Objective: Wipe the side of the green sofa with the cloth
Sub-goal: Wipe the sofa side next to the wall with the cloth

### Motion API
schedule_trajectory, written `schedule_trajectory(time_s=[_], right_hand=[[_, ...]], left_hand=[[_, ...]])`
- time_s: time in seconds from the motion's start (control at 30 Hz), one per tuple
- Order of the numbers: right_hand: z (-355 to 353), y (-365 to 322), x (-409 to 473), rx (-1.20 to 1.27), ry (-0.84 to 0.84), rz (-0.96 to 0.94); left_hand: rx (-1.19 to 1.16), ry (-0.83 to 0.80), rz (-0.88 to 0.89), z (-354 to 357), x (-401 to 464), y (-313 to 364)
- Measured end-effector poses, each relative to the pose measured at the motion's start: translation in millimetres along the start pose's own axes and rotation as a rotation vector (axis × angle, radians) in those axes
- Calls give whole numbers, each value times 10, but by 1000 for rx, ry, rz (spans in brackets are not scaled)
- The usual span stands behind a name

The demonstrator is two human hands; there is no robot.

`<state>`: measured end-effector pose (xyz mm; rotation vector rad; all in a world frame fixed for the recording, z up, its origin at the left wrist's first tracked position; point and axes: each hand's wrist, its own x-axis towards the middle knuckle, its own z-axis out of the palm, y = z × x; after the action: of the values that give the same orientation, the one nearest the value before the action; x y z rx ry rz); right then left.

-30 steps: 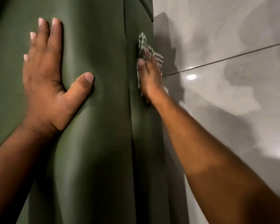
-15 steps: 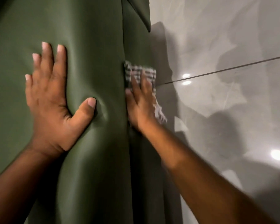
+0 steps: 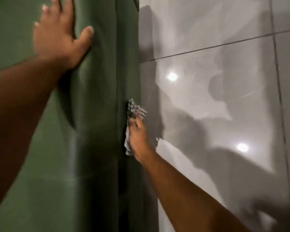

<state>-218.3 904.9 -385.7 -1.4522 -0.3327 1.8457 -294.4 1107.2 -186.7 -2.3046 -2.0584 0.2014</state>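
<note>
The green sofa (image 3: 94, 131) fills the left half of the head view, its padded arm rounded toward me and its side panel running down the middle. My left hand (image 3: 60, 36) lies flat on the top of the arm, fingers spread, holding nothing. My right hand (image 3: 137, 136) presses a checked grey-and-white cloth (image 3: 132, 111) against the sofa's side panel, just above the floor. Part of the cloth sticks out above and left of my fingers; the rest is hidden under my palm.
A glossy grey tiled floor (image 3: 224, 97) with dark grout lines takes up the right half. It reflects two ceiling lights and carries shadows of my arms. The sofa's side stands close to the floor edge.
The view has shifted, so my left hand now sits higher in the frame. My right hand has slid the cloth down along the side panel.
</note>
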Motion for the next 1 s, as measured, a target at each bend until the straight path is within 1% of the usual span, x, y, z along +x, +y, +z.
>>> schedule_trajectory(time_s=[0.03,0.1,0.17,0.23,0.33,0.4,0.5,0.63,0.77,0.87,1.0], right_hand=[[-96,76,-178,7,1,46],[-257,-91,-538,-5,36,71],[-372,-441,-872,92,102,67],[-410,-835,-1299,228,122,35],[-472,-1404,-1990,352,118,4],[-469,-1826,-2507,347,101,-20],[-358,-2419,-3232,305,41,-54],[101,-3135,-4109,236,-122,-100],[774,-3612,-4922,52,-382,-101],[1291,-3688,-5561,-124,-608,-77],[1890,-3394,-6510,-299,-923,3]], left_hand=[[-7,-36,-52,17,-91,73],[-33,-121,-140,-72,-555,196],[-111,-202,-202,-190,-1138,267],[-219,-253,-298,-409,-1781,239],[-345,-329,-432,-896,-2596,217],[-420,-352,-507,-1356,-3036,206],[-469,-373,-563,-2024,-3553,204],[-529,-322,-651,-2894,-4059,163],[-578,-166,-833,-3775,-4604,31],[-579,-17,-1018,-4364,-5180,-66],[-561,176,-1314,-4922,-6242,-38]])
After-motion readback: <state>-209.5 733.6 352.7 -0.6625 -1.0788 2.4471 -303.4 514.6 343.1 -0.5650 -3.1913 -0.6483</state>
